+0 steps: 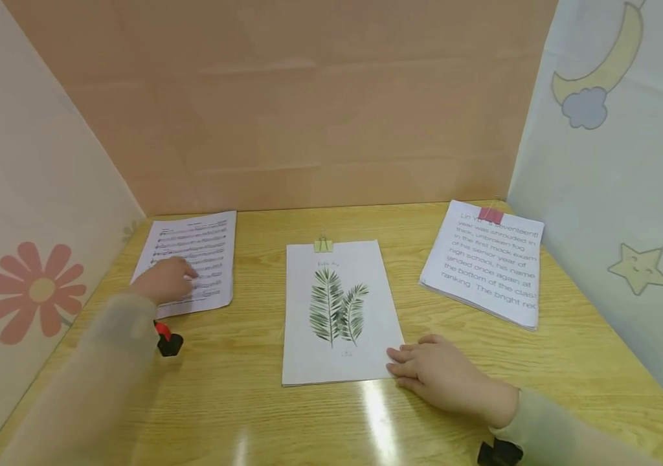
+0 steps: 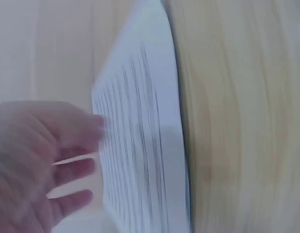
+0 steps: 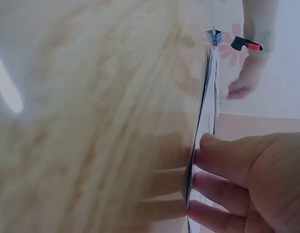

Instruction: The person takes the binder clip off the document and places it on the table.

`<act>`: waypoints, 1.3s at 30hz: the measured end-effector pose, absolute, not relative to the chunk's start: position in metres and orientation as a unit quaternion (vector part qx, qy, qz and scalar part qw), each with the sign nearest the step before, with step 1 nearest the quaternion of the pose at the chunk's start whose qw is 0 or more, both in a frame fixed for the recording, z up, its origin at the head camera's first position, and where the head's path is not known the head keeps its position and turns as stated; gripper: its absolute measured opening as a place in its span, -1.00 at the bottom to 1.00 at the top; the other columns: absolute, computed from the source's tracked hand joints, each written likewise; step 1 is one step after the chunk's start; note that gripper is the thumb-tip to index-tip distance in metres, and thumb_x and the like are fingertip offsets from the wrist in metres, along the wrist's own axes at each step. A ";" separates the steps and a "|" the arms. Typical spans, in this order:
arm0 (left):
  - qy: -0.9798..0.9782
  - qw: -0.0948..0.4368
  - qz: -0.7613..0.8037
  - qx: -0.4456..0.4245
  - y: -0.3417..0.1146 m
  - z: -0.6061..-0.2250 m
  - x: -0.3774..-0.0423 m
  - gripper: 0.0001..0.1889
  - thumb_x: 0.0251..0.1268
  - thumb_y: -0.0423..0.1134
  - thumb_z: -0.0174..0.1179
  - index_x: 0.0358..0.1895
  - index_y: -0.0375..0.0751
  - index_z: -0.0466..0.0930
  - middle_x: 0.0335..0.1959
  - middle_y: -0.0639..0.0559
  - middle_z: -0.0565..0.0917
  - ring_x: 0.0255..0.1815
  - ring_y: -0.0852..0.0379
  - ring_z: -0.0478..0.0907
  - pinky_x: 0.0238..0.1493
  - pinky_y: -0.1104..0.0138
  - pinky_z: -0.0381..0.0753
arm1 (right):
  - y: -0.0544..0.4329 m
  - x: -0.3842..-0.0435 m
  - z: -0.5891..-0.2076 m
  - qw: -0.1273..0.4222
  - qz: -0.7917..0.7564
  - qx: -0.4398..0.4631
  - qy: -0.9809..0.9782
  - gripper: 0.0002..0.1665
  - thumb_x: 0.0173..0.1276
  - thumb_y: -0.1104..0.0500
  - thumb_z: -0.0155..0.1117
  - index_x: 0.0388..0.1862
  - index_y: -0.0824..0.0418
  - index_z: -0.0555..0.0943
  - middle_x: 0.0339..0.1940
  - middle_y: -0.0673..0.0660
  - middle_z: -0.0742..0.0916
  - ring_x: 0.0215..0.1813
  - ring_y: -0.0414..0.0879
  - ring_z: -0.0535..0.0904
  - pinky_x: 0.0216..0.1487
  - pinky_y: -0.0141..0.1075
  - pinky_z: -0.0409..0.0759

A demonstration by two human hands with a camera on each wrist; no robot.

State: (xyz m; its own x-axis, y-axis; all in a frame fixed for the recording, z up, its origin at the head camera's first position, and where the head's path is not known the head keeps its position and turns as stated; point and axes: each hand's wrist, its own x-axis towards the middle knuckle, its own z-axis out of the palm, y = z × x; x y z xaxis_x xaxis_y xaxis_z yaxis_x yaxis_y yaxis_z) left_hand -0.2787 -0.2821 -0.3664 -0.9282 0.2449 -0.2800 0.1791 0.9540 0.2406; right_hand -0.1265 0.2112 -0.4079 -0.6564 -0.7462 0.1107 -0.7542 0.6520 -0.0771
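Observation:
My left hand (image 1: 165, 279) is over the sheet-music pages (image 1: 206, 259) at the back left. In the left wrist view it is blurred, with the fingertips overlapping the near side of the music pages (image 2: 145, 141) and no sheet between them. At the centre lies a paper stack with a green fern drawing (image 1: 337, 307), held at its top by a yellow-green binder clip (image 1: 323, 246). My right hand (image 1: 445, 372) rests at that stack's lower right corner. Seen from the right wrist, its fingertips (image 3: 201, 180) touch the stack's edge (image 3: 204, 131).
A stack of printed text (image 1: 485, 272) with a pink binder clip (image 1: 491, 215) lies at the back right. The wooden table (image 1: 238, 395) is bounded by a brown back panel (image 1: 308, 110) and pale decorated side panels.

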 end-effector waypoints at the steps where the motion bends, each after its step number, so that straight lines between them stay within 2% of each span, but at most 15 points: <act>1: 0.976 0.139 0.130 0.104 -0.272 -0.366 -0.282 -0.59 0.28 -0.29 0.02 0.16 -0.36 0.55 0.22 -0.40 0.43 0.21 -0.35 0.36 0.13 -0.15 0.38 | 0.211 -0.127 -0.408 0.039 0.060 0.416 -0.907 -0.67 0.32 0.03 0.29 0.04 0.03 0.71 0.11 0.00 0.68 0.10 -0.08 0.62 0.08 -0.06 0.43; 3: 0.969 0.125 0.188 0.097 -0.250 -0.370 -0.287 -0.56 0.38 -0.26 -0.08 0.26 -0.34 0.46 0.27 -0.37 0.39 0.19 -0.29 0.39 0.09 -0.09 0.42 | 0.212 -0.128 -0.408 0.045 0.063 0.419 -0.905 -0.68 0.30 0.02 0.30 0.01 0.02 0.72 0.08 -0.01 0.69 0.08 -0.09 0.63 0.06 -0.08 0.44; 5: 0.955 0.133 0.252 0.082 -0.224 -0.375 -0.292 -0.54 0.42 -0.22 -0.13 0.32 -0.28 0.40 0.31 -0.29 0.39 0.19 -0.21 0.42 0.07 -0.03 0.46 | 0.212 -0.129 -0.409 0.050 0.065 0.422 -0.903 -0.69 0.29 0.02 0.31 0.00 0.02 0.72 0.06 -0.02 0.70 0.06 -0.09 0.64 0.03 -0.09 0.44; 8: 0.926 0.154 0.340 0.053 -0.188 -0.385 -0.299 -0.54 0.46 -0.17 -0.12 0.35 -0.22 0.34 0.34 -0.21 0.36 0.26 -0.17 0.36 0.17 -0.01 0.40 | 0.211 -0.129 -0.411 0.055 0.067 0.422 -0.902 -0.69 0.28 0.02 0.32 -0.02 0.01 0.73 0.05 -0.03 0.70 0.05 -0.09 0.65 0.02 -0.10 0.44; 12: 0.890 0.166 0.424 0.010 -0.149 -0.398 -0.312 -0.45 0.46 -0.13 -0.07 0.44 -0.22 0.16 0.39 -0.20 0.28 0.36 -0.17 0.25 0.29 -0.01 0.29 | 0.211 -0.126 -0.412 0.057 0.063 0.421 -0.903 -0.69 0.28 0.03 0.32 -0.01 0.01 0.73 0.06 -0.04 0.70 0.06 -0.09 0.64 0.02 -0.11 0.44; 16: 0.872 0.163 0.460 -0.034 -0.124 -0.407 -0.327 -0.33 0.43 -0.12 -0.02 0.51 -0.21 -0.01 0.43 -0.21 0.22 0.39 -0.16 0.22 0.35 0.00 0.22 | 0.210 -0.125 -0.412 0.055 0.060 0.417 -0.905 -0.69 0.29 0.03 0.31 0.00 0.02 0.72 0.07 -0.03 0.70 0.06 -0.09 0.64 0.03 -0.13 0.43; 19: 0.849 0.155 0.501 -0.069 -0.112 -0.411 -0.336 -0.30 0.42 -0.13 0.02 0.52 -0.19 -0.05 0.46 -0.20 0.18 0.42 -0.14 0.19 0.39 0.00 0.13 | 0.210 -0.124 -0.412 0.054 0.058 0.415 -0.907 -0.68 0.29 0.02 0.31 0.01 0.01 0.72 0.08 -0.03 0.69 0.07 -0.09 0.64 0.04 -0.12 0.43; 22: 0.829 0.141 0.532 -0.099 -0.105 -0.414 -0.343 -0.32 0.43 -0.15 0.03 0.52 -0.14 -0.03 0.47 -0.19 0.17 0.43 -0.14 0.17 0.39 -0.02 0.13 | 0.211 -0.125 -0.412 0.057 0.053 0.417 -0.906 -0.67 0.29 0.01 0.31 0.02 0.01 0.72 0.09 -0.03 0.69 0.08 -0.10 0.63 0.05 -0.10 0.43; 25: 0.826 0.115 0.540 -0.115 -0.099 -0.417 -0.348 -0.35 0.42 -0.18 0.04 0.50 -0.13 0.05 0.45 -0.19 0.20 0.39 -0.14 0.22 0.36 -0.01 0.21 | 0.211 -0.125 -0.412 0.061 0.047 0.421 -0.904 -0.67 0.29 0.01 0.31 0.01 0.01 0.72 0.09 -0.03 0.69 0.07 -0.10 0.63 0.04 -0.10 0.43; 32: 0.848 0.068 0.511 -0.124 -0.094 -0.424 -0.354 -0.55 0.41 -0.12 0.12 0.30 -0.17 0.43 0.32 -0.12 0.40 0.29 -0.07 0.34 0.31 0.08 0.32 | 0.208 -0.125 -0.409 0.061 0.029 0.428 -0.901 -0.69 0.29 0.00 0.31 0.00 -0.03 0.73 0.07 -0.04 0.70 0.07 -0.12 0.63 0.03 -0.12 0.43; 39: 0.870 0.077 0.471 -0.122 -0.091 -0.422 -0.355 -0.57 0.44 -0.09 0.08 0.28 -0.17 0.43 0.27 -0.09 0.46 0.26 -0.07 0.36 0.31 0.04 0.31 | 0.207 -0.124 -0.407 0.050 0.020 0.426 -0.903 -0.69 0.30 0.00 0.30 0.00 -0.03 0.73 0.07 -0.03 0.70 0.08 -0.11 0.63 0.04 -0.10 0.43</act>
